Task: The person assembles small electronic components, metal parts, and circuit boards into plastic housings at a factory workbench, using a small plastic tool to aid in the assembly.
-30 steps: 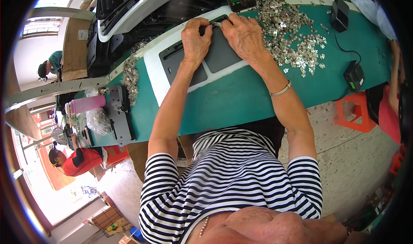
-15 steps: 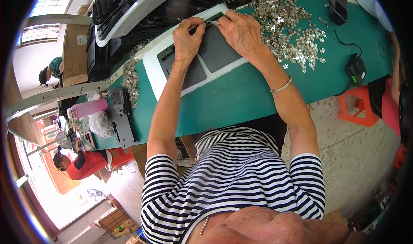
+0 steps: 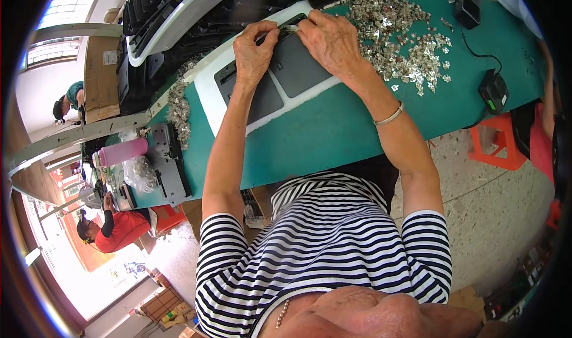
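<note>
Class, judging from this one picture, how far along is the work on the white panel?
Done: the white panel lies on the green table, two grey insets showing. In hand: left hand and right hand meet at its far edge, pinching something small. Left: a big heap of small metal pieces remains beside it.

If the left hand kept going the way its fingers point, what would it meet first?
The left hand rests on the white panel, fingers pointing toward its far edge. Straight on, it would probably meet the black moulded parts just beyond that edge first, though depth is hard to judge here.
</note>
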`<state>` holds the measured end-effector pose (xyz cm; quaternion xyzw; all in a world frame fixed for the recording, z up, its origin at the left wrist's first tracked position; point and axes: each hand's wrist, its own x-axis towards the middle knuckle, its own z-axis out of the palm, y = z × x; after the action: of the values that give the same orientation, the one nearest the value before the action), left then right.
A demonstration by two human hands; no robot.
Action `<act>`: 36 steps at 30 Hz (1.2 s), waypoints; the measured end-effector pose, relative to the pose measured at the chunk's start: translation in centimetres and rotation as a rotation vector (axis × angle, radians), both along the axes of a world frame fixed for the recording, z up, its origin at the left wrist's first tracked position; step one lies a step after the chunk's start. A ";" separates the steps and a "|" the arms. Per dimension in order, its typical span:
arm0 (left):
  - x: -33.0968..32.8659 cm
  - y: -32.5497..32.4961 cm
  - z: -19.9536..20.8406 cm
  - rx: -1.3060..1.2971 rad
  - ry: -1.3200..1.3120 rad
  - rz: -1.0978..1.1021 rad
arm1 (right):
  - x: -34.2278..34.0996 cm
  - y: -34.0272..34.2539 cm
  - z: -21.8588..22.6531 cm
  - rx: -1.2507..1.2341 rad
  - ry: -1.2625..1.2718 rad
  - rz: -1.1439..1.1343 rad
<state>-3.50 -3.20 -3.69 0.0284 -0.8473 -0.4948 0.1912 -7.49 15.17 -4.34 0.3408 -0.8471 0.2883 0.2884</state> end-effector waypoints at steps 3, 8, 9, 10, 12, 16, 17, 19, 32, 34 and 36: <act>0.0 0.1 0.1 -0.006 0.009 -0.015 | 0.0 0.1 0.0 0.007 -0.007 0.000; 0.0 0.2 0.0 -0.059 0.033 -0.025 | -0.1 0.0 -0.1 0.004 0.000 0.003; 0.0 0.2 0.1 -0.088 0.054 -0.028 | -0.1 0.1 -0.1 0.004 -0.001 0.007; -0.1 0.3 0.1 -0.117 0.075 -0.031 | -0.1 0.1 -0.1 0.003 -0.002 0.010; -0.1 0.3 0.2 -0.168 0.098 -0.044 | -0.3 0.1 -0.2 0.022 -0.025 -0.009; 0.0 0.5 0.4 -0.254 0.140 -0.053 | -0.6 0.9 0.2 0.037 -0.010 -0.025; 0.0 0.5 0.4 -0.254 0.139 -0.052 | -0.7 1.0 0.4 0.037 -0.011 -0.024; 0.1 0.9 0.8 -0.275 0.126 -0.063 | -0.9 1.3 0.5 0.023 -0.009 -0.062; 1.4 0.8 0.9 -0.659 0.279 -0.124 | -0.9 1.3 0.9 -0.120 -0.149 0.054; 1.3 0.9 1.0 -0.528 0.206 -0.102 | -0.8 1.1 0.5 -0.100 -0.161 0.040; 1.2 1.2 1.0 -0.595 0.220 -0.089 | -0.8 1.0 0.3 -0.094 -0.151 0.050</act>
<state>-2.32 -2.03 -2.73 -0.1193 -0.9294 -0.2332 0.2599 -8.29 16.21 -4.02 0.3254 -0.8432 0.3595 0.2322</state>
